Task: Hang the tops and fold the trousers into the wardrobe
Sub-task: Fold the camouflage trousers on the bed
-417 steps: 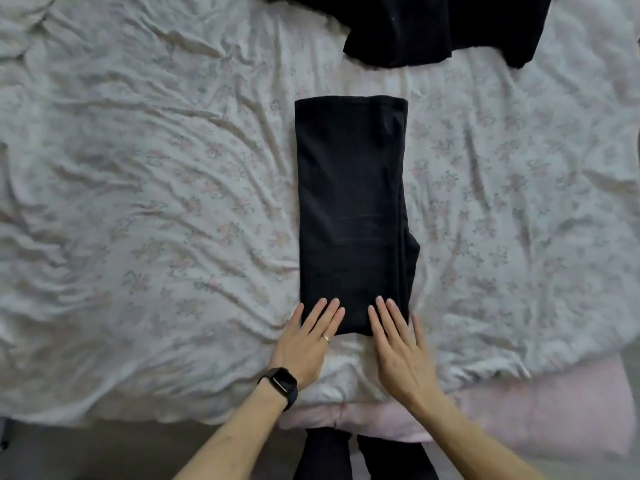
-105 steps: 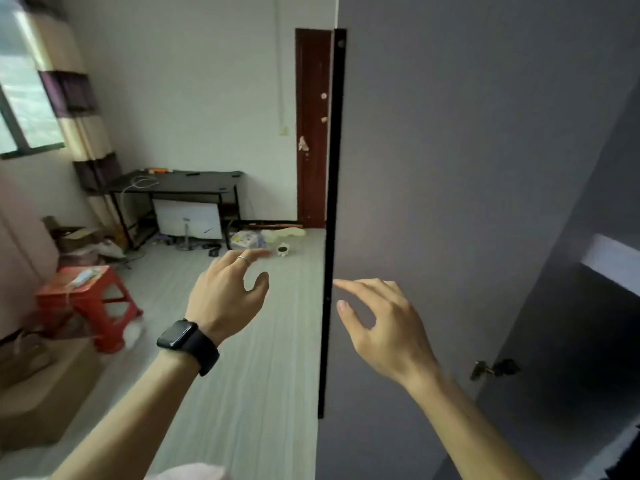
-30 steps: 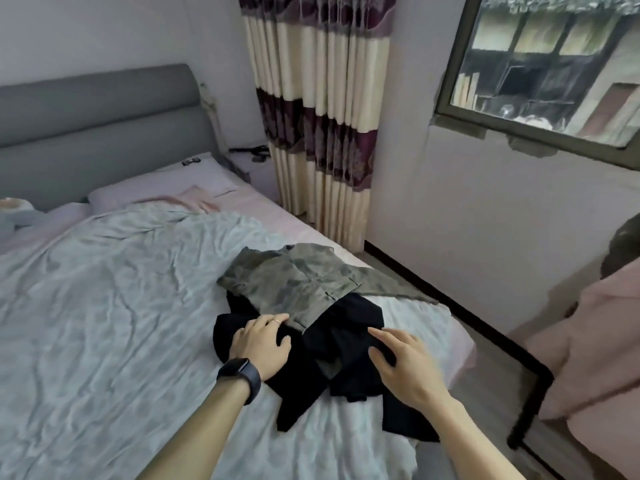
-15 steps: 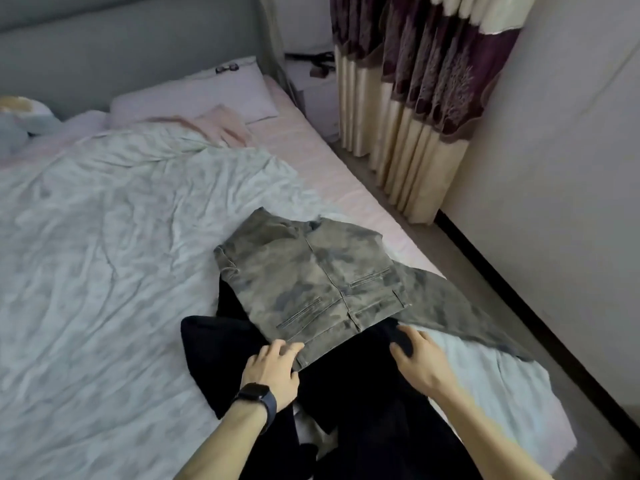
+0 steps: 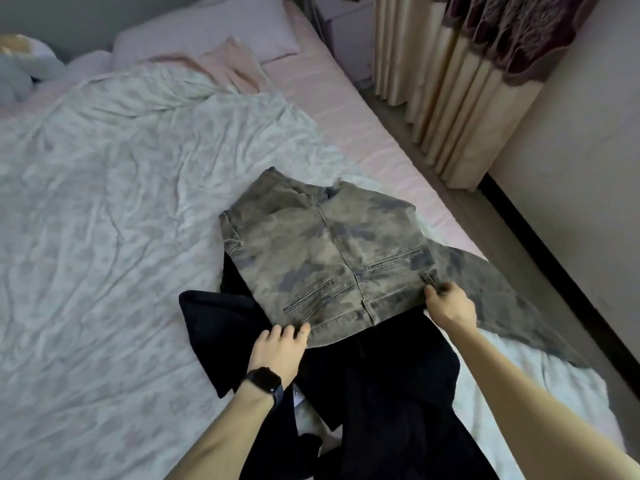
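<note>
Grey-brown camouflage trousers [image 5: 322,258] lie on top of black clothes [image 5: 381,382] on the bed, waistband toward me, back pockets up. One leg trails off to the right [image 5: 512,306]. My left hand [image 5: 278,351], with a ring and a black watch, grips the waistband at its left end. My right hand [image 5: 450,304] pinches the waistband at its right end, by a belt loop. The wardrobe is out of view.
The bed has a crumpled floral duvet [image 5: 104,220] and a pink sheet [image 5: 349,116]. Pillows [image 5: 204,32] and a soft toy [image 5: 17,71] lie at the head. A striped curtain [image 5: 460,81] hangs at the right, over a narrow floor strip beside the wall [image 5: 571,150].
The view has moved closer over the pile. Both hands have spread apart along the camouflage trousers' waistband and taken hold of its two ends.
</note>
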{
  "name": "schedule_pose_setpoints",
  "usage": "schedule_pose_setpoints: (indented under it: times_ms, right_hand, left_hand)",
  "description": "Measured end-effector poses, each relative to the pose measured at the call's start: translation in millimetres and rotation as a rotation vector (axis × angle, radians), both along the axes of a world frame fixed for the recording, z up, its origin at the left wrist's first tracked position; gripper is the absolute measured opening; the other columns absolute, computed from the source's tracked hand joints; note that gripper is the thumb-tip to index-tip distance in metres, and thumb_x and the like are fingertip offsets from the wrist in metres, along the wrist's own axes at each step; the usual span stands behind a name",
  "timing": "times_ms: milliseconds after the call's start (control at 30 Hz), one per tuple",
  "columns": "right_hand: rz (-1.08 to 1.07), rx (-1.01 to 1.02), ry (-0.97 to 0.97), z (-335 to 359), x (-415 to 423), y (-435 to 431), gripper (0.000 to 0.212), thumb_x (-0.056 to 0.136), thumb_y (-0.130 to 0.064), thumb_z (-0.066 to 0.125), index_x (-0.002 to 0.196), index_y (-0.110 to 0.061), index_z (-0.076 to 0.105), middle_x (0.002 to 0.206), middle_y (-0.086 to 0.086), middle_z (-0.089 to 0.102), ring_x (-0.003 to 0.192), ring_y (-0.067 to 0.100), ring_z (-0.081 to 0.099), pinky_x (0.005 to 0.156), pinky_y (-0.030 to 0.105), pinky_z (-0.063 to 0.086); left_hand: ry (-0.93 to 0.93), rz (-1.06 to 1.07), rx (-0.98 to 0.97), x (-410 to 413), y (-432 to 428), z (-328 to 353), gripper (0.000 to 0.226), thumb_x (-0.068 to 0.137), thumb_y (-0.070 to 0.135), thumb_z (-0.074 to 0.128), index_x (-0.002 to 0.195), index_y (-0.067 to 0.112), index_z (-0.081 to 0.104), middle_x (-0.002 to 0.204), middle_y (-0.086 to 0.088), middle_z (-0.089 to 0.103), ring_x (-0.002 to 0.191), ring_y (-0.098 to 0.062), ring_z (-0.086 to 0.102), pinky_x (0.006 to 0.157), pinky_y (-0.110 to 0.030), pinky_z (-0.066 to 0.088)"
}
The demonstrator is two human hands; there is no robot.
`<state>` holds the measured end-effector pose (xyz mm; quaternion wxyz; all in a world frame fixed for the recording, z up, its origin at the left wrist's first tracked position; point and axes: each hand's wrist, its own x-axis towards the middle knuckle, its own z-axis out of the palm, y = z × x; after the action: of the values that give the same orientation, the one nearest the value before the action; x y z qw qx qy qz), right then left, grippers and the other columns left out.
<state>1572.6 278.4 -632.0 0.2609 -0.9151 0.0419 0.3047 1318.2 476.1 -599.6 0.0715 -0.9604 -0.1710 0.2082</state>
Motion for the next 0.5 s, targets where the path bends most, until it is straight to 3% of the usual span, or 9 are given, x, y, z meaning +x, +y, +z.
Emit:
schedule_pose_setpoints:
  times_ms: [67,100,133,200,267,367,433,500]
  right_hand:
    - [-0.074,0.086,-0.047,18.7,-1.6,-2.2,0.035,0.099,-0.037,0.050,0.122,-0.011,0.059,0.119,0.019,0.063,0.119,0.037,0.056,0.097,0.043,0.046]
    - [-0.123,0.156,-0.054,34.7,-0.8,-2.5,0.029,0.098,-0.035,0.050,0.114,-0.012,0.059,0.111,0.015,0.067,0.112,0.036,0.060,0.095,0.044,0.049]
    - [-0.165,0.224,-0.046,48.1,-2.4,-1.5,0.023,0.097,-0.032,0.050,0.105,-0.012,0.057,0.100,0.012,0.071,0.103,0.035,0.064,0.093,0.045,0.051]
    - [-0.216,0.322,-0.059,88.3,-1.0,3.2,0.016,0.095,-0.029,0.049,0.097,-0.013,0.051,0.087,0.010,0.073,0.091,0.034,0.067,0.085,0.045,0.054]
    - [-0.218,0.390,-0.118,133.4,1.9,13.8,0.014,0.093,-0.028,0.050,0.096,-0.015,0.046,0.090,0.012,0.071,0.089,0.033,0.066,0.080,0.043,0.052]
    - [-0.205,0.590,-0.216,217.7,1.9,41.8,0.025,0.091,-0.023,0.051,0.115,-0.024,0.044,0.087,0.007,0.070,0.078,0.024,0.068,0.072,0.039,0.053]
    - [-0.172,0.741,-0.235,284.8,-6.6,62.2,0.027,0.090,-0.021,0.046,0.113,-0.029,0.059,0.082,0.001,0.073,0.073,0.018,0.070,0.075,0.041,0.058]
    - [-0.139,0.827,-0.258,344.7,-19.3,79.1,0.029,0.084,-0.025,0.047,0.096,-0.033,0.072,0.076,-0.007,0.074,0.077,0.014,0.070,0.080,0.039,0.057]
  left_hand:
    - [-0.164,-0.093,0.030,5.1,9.7,16.4,0.030,0.060,0.020,0.089,0.089,0.016,0.079,0.059,-0.002,0.064,0.054,-0.024,0.062,0.047,-0.029,0.051]
    - [-0.232,-0.095,0.018,10.5,14.4,30.9,0.016,0.069,0.024,0.080,0.082,0.015,0.078,0.056,0.000,0.062,0.053,-0.023,0.062,0.045,-0.028,0.050]
    - [-0.285,-0.058,-0.009,14.5,18.4,44.5,0.016,0.078,0.028,0.066,0.081,0.016,0.077,0.058,0.001,0.063,0.056,-0.022,0.063,0.045,-0.027,0.050]
    - [-0.364,0.063,-0.105,23.8,27.5,86.3,0.029,0.092,0.033,0.050,0.091,0.019,0.075,0.067,0.002,0.068,0.068,-0.022,0.066,0.049,-0.029,0.051]
    - [-0.496,0.249,-0.163,32.1,43.3,131.7,0.024,0.100,0.037,0.051,0.105,0.022,0.069,0.082,-0.002,0.072,0.081,-0.028,0.068,0.054,-0.034,0.051]
    - [-0.718,0.440,-0.160,43.2,75.7,204.1,0.029,0.103,0.039,0.047,0.119,0.019,0.060,0.093,-0.012,0.071,0.084,-0.038,0.066,0.059,-0.037,0.046]
    - [-0.846,0.503,-0.132,42.9,92.5,261.7,0.030,0.104,0.041,0.041,0.120,0.019,0.054,0.089,-0.013,0.068,0.081,-0.038,0.064,0.058,-0.037,0.044]
    - [-0.945,0.528,-0.107,38.0,106.0,313.0,0.030,0.104,0.042,0.038,0.119,0.020,0.051,0.084,-0.011,0.066,0.078,-0.038,0.063,0.056,-0.037,0.041]
